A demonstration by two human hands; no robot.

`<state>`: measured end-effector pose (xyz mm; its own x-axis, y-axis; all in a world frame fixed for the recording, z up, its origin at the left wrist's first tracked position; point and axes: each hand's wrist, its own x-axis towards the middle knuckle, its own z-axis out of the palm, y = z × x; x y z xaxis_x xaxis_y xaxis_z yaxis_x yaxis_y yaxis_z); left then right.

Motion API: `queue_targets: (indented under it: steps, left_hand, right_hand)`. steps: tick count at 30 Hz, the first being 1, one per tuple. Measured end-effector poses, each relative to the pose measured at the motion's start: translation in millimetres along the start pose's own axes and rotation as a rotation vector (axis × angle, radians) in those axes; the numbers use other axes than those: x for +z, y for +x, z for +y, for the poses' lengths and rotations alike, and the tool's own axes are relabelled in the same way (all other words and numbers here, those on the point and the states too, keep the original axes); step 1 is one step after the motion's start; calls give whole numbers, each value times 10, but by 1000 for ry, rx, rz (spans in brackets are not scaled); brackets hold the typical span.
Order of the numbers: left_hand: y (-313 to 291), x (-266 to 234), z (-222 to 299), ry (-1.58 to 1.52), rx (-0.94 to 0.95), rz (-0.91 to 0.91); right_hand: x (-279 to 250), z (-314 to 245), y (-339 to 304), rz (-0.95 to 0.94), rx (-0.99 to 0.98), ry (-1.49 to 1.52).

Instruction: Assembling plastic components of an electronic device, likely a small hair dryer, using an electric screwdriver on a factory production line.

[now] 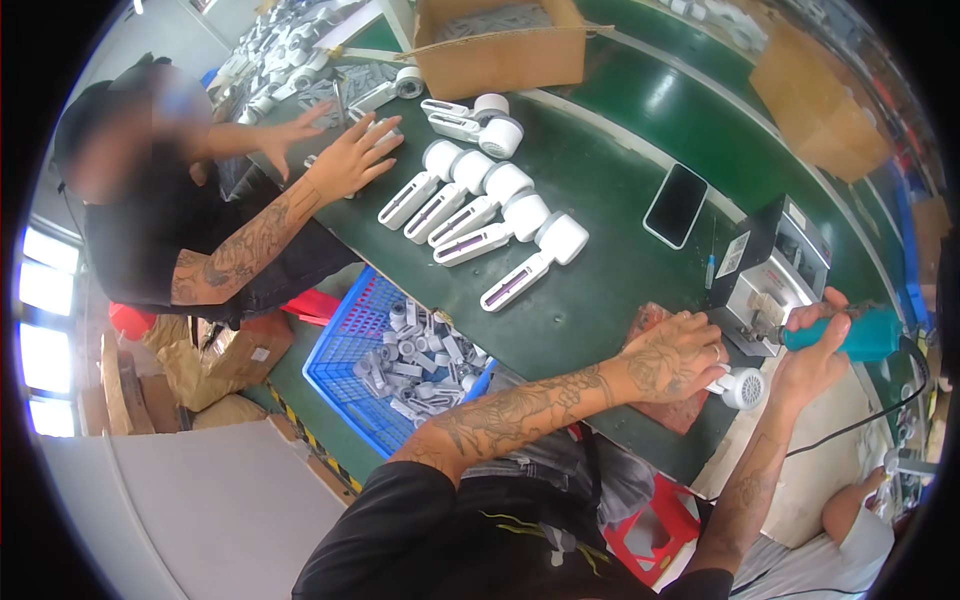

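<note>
Black T-shirt: nearest the camera, your own clothing fills the lower edge, with both tattooed forearms reaching up and to the right.
White shower head: lies at the right of your worktop; its round, perforated face sticks out beyond your left hand.
Left hand: closed over the handle of that shower head, ring showing on one finger; the fingertips underneath are hidden.
Reddish-brown block: under your left hand, flat on the table.
Right hand: wrapped around a teal powered screwdriver, which points left; a black cable trails from its rear.
Metal box: silver and black, just beyond your hands, near the driver's tip.
Phone: dark-screened, face up beyond the box's left side.
Green table: five white shower heads with purple-striped handles lie left of the phone, four close together, one slightly apart.
Cardboard box: at the table's far side, holding grey parts.
Blue crate: below the table's left edge, full of grey and white pieces.
Co-worker: at left, both hands spread above the table.
</note>
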<state>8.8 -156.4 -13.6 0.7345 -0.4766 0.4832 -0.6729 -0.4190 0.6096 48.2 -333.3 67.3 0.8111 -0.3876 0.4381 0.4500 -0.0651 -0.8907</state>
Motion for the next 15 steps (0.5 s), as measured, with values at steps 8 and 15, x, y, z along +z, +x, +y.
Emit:
queue_targets:
  steps: [8, 15]
  left_hand:
    - [25, -212, -62, 115, -38, -88]
    - [117, -149, 2, 20, -48, -127]
  right_hand:
    - [192, 59, 116, -70, -109, -122]
    - [106, 74, 111, -99, -115, -151]
